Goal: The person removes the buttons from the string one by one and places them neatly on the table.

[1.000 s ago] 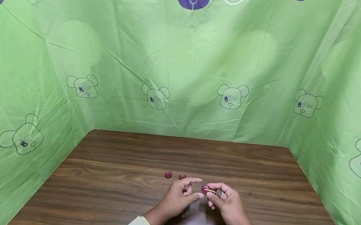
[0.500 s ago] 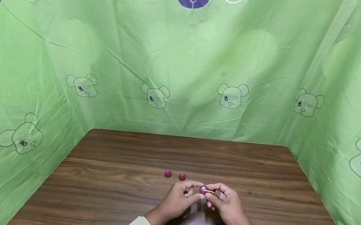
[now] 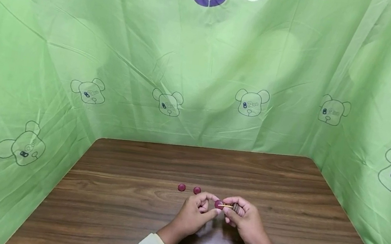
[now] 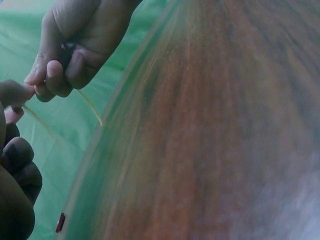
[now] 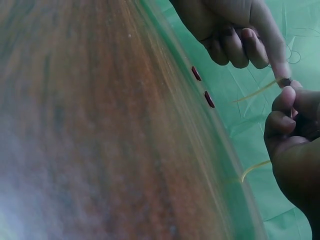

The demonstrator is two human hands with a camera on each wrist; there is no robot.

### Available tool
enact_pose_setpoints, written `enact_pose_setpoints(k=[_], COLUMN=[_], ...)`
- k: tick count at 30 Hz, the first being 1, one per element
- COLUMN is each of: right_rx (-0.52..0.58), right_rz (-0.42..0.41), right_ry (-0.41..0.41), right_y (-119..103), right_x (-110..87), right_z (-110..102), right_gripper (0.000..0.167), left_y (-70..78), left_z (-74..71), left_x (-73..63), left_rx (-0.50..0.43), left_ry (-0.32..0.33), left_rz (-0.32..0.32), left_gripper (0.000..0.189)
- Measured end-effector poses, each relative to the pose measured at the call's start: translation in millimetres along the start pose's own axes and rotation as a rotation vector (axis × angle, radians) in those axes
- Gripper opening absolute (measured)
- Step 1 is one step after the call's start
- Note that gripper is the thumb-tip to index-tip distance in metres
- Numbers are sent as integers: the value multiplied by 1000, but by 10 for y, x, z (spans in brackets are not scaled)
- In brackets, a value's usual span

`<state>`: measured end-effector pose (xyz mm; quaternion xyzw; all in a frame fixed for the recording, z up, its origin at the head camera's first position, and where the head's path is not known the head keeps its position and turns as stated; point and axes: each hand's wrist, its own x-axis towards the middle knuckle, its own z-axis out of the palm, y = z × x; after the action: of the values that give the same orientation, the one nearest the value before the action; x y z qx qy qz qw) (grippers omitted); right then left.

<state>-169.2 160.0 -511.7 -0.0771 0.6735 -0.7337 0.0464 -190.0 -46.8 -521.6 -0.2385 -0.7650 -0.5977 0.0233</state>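
Observation:
A dark red button (image 3: 219,205) is held up between both hands over the table. My left hand (image 3: 194,212) has thumb and index fingertips at its edge, pinching it from the left. My right hand (image 3: 245,220) pinches its right side, with the other fingers curled. A thin yellow cord (image 3: 226,206) lies across the button toward the right hand; one end (image 5: 256,93) sticks out past the fingertips in the right wrist view, and another length (image 5: 255,167) hangs below the right hand. A brown ridged piece (image 3: 236,208) shows inside the right hand. The button's holes are hidden.
Two more dark red buttons, one at the left (image 3: 181,187) and one nearer the left hand (image 3: 197,190), lie on the brown wood-grain table (image 3: 122,204). Green printed cloth (image 3: 196,118) stands around the table's back and sides.
The left thumb and index finger, earlier apart from the held button, have come to its edge. The button has moved slightly left. The two buttons on the table lie as before.

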Motion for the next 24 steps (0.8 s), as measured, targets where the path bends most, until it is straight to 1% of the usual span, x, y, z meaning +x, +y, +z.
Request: enact_pose_setpoints(k=[4,10,18,20,24], right_rx=[-17,-67,-95,-111,-134], right_rz=[6,20,-37,-46,-55], right_ry=[27,82,93,112,177], right_y=[-4,-36,-48,-42,-24], right_x=[1,-4,-10,-13,-11], right_z=[-10,-21,-37,-35,-28], right_gripper=[35,33,37,34,26], left_y=[5,-11,-51,-65,-92], left_z=[1,-1,-22,-24,-26], left_x=[-1,6,14,14,15], left_rx=[-4,13,2,-9,-29], left_ry=[16,43,41,41,42], left_rz=[-8,1,10,18,34], left_gripper=[21,21,22,23,23])
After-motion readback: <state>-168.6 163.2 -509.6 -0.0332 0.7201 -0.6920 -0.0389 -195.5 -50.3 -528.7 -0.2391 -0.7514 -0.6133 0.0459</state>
